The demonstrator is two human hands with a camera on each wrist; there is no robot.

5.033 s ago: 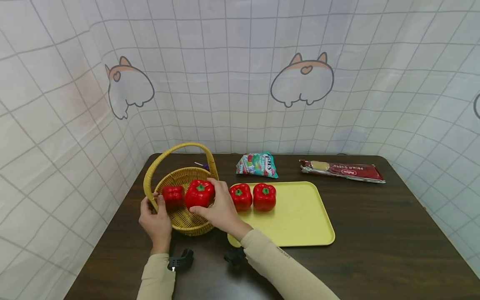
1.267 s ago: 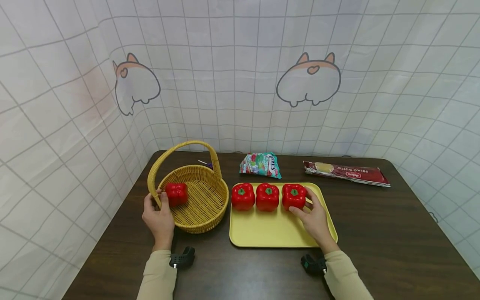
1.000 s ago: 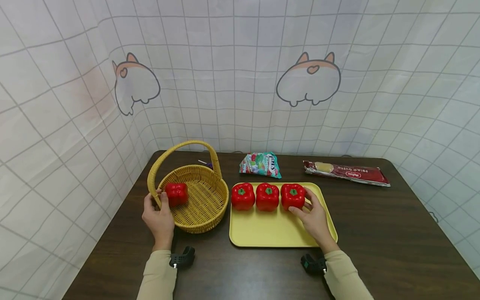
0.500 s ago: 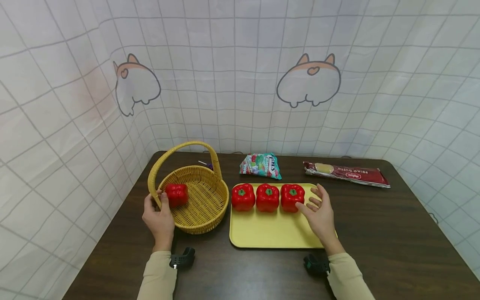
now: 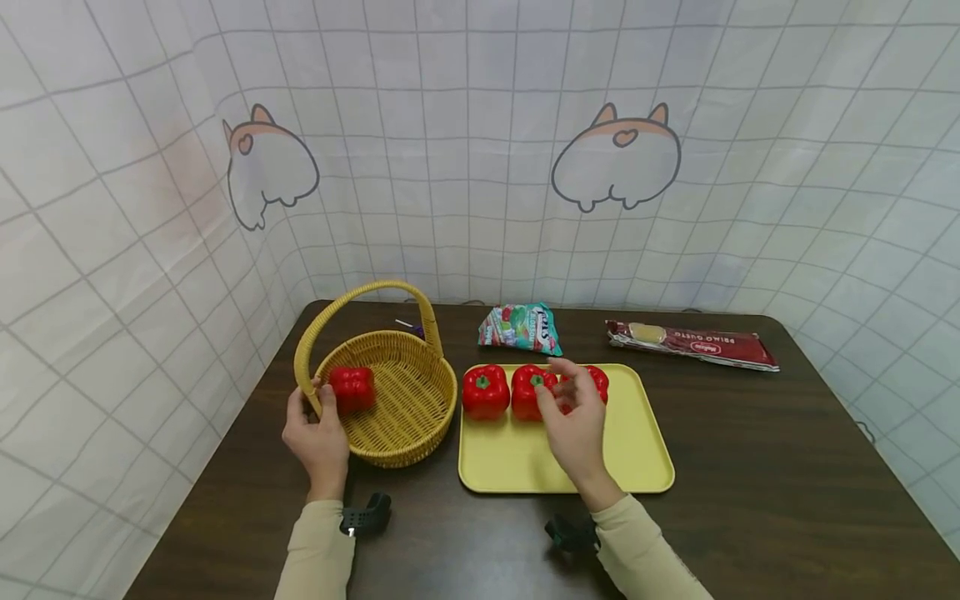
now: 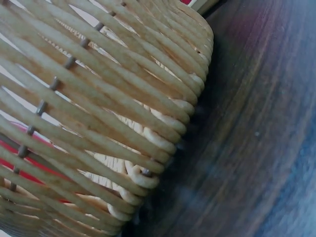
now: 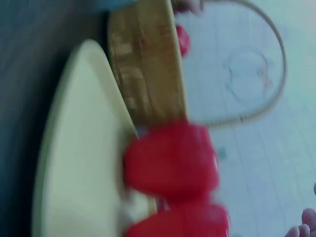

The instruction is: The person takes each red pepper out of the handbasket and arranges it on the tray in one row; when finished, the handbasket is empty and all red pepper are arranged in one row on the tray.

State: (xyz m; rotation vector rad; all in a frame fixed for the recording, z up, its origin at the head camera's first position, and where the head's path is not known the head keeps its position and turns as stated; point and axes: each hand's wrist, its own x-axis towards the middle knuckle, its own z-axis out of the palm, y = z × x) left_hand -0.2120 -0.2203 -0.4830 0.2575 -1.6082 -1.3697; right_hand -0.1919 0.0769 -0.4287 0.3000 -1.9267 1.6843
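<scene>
My left hand grips the yellow wicker basket at the left foot of its arched handle. Inside the basket, a red bell pepper lies on its side against the left wall. Three more stand in a row on the yellow tray: a left pepper, a middle pepper and a right pepper, the last partly hidden by my right hand. That hand hovers over the tray, fingers loosely bent and holding nothing. The basket's woven side fills much of the left wrist view.
Behind the tray lies a teal candy bag, with a long red packet to its right at the back of the dark table. A small purple item sits behind the basket. A gridded white curtain surrounds the table.
The right hand carried a bell pepper from the basket to the tray's right end, let go of it and has moved back left. The left hand keeps its hold on the basket.
</scene>
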